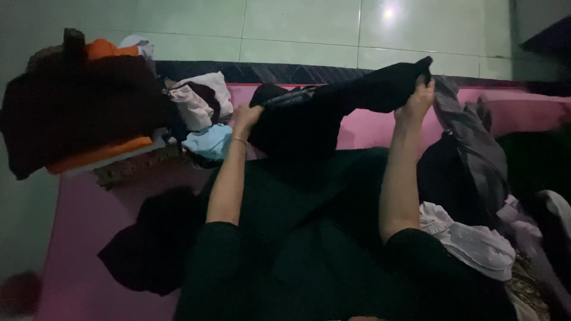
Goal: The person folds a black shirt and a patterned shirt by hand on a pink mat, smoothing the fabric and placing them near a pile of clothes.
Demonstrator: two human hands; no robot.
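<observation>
While a black garment point(333, 107) is stretched above the pink mattress point(77, 238), its left end is gripped by the left hand point(245, 116) and its right end by the right hand point(416, 101) — both closed on the cloth. A pile of folded clothes point(89, 107) is seen at the left, with a grey garment point(470, 142) heaped at the right.

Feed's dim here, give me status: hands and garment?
Both hands gripping black garment: left hand, right hand. Held above pink bed. Clothes piled both sides.
</observation>
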